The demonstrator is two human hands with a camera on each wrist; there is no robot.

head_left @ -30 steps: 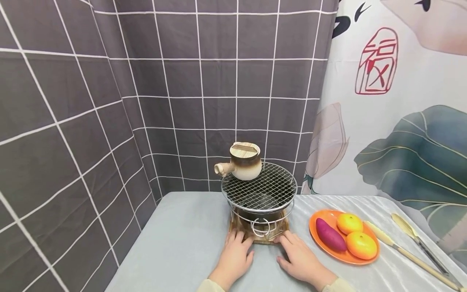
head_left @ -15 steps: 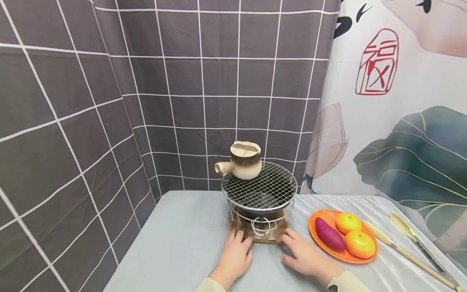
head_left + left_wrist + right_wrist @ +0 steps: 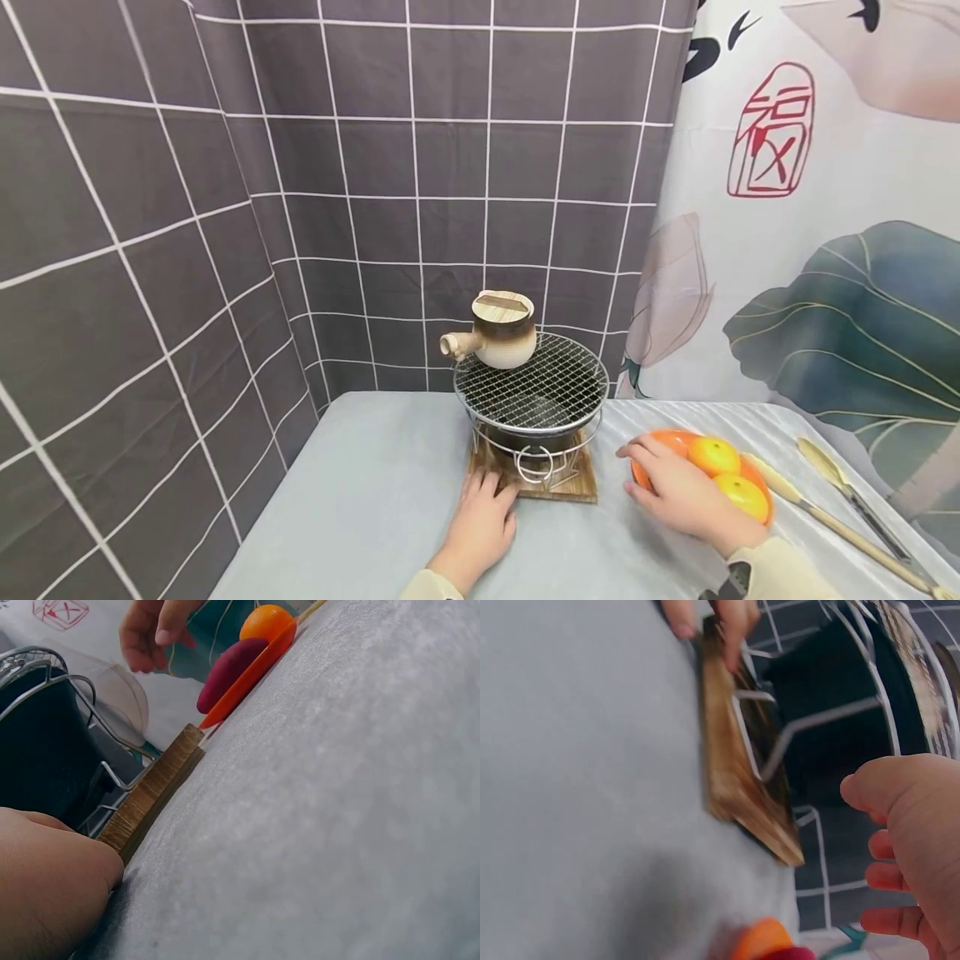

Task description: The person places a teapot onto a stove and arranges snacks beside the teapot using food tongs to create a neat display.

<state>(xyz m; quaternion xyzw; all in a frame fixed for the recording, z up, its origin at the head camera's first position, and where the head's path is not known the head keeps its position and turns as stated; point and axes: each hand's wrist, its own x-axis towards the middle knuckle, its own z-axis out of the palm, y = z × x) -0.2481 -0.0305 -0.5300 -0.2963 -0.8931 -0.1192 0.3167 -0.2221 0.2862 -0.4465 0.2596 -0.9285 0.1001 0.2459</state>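
Observation:
My left hand (image 3: 480,525) rests its fingers on the front left edge of a wooden board (image 3: 577,490). On that board stands a small round tabletop grill (image 3: 551,425), a dark bowl in a wire frame topped by a mesh rack. A clay side-handle pot (image 3: 506,346) with a wooden lid sits at the rack's back left. My right hand (image 3: 686,492) is right of the board with loosely bent fingers, holding nothing, and overlaps an orange plate (image 3: 670,437). The purple sweet potato (image 3: 229,675) on the plate shows in the left wrist view; the hand hides it from the head camera.
Two oranges lie on the plate, the back orange (image 3: 712,456) and the front orange (image 3: 742,497). Food tongs (image 3: 847,533) with pale tips lie spread along the table's right side. A grey grid curtain (image 3: 480,167) hangs behind the grey-covered table (image 3: 360,500).
My right hand has left the board's front right corner and moved right, over the plate. The left hand has stayed on the board, and the grill and pot stand where they were.

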